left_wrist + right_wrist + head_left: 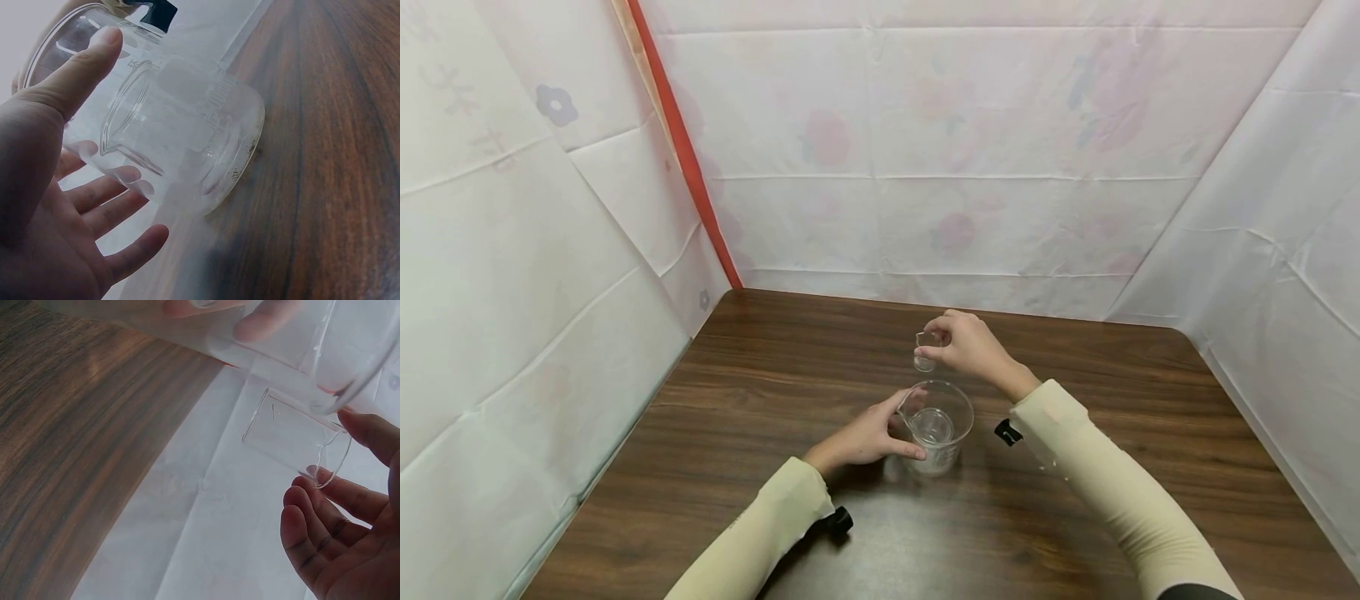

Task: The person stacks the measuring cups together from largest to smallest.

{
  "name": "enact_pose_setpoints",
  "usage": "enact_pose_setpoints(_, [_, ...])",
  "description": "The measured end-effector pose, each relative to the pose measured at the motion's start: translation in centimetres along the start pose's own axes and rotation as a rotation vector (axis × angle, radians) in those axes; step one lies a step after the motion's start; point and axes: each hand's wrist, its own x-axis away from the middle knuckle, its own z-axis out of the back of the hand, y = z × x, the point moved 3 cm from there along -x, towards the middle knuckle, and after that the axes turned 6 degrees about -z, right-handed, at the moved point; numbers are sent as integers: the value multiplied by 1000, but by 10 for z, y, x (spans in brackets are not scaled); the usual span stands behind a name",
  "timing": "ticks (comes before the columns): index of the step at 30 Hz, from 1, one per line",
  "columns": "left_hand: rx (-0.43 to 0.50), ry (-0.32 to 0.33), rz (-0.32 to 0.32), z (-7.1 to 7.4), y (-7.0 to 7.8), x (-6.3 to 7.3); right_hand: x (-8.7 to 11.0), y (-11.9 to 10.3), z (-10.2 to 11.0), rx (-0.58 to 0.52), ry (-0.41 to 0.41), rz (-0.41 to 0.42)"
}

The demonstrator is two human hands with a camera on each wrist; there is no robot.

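Observation:
A large clear glass beaker (946,457) stands on the table, a smaller beaker (932,425) inside it. My left hand (867,432) holds the large beaker from the left side. Its thumb (81,75) lies on the near wall, with the fingers on the other side of the glass. Above and behind the large beaker's rim, my right hand (973,346) pinches a tiny clear beaker (290,434) near its lip between thumb and fingers. That tiny beaker is upright and looks empty.
The brown wood-grain table (715,433) carries the beakers. White printed sheeting (1000,150) hangs behind it and along both sides, with a red strip (688,158) at the back left corner. A black wrist mount (837,522) is on the left sleeve.

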Motion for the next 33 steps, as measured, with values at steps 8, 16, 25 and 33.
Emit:
enact_pose_setpoints(8, [-8,12,6,-1,-1,0,3,-5,6,5,9,25])
enact_pose_setpoints(16, [-3,14,1,0,1,0,6,-10,12,13,25,38])
enact_pose_setpoints(25, [-6,18,14,0,1,0,12,-12,15,1,25,44])
enact_pose_setpoints(33, [2,21,6,0,1,-1,17,-15,17,5,62,82])
